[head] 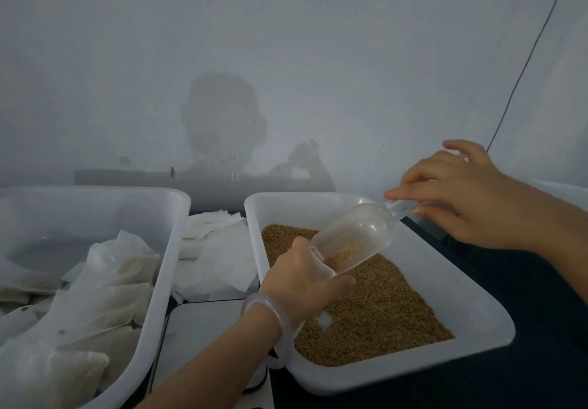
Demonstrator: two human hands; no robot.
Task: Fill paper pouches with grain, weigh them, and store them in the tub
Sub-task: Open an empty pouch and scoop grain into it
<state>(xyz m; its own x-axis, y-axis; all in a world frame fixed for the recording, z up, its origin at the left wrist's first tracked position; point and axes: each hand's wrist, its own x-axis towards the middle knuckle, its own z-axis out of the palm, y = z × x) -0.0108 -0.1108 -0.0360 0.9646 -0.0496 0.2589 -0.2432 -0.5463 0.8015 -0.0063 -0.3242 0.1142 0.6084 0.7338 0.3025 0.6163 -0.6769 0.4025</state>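
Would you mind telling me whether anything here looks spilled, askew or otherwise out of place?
Nothing serious. All the visible grain sits inside its tray; the only oddity is a small bare patch in it near the left hand. The filled pouches lie jumbled, not stacked, in the tub.

Dim, makeshift packing station: bare white wall [318, 42], loose cable [525, 68] upper right, plastic tubs [178, 214] on a dark table [525, 313].

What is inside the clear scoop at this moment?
A small trickle of grain lies near the lower end of the tilted clear scoop; the rest looks empty. The left hand covers its mouth, so whatever it pours into is hidden. The right hand holds its handle.
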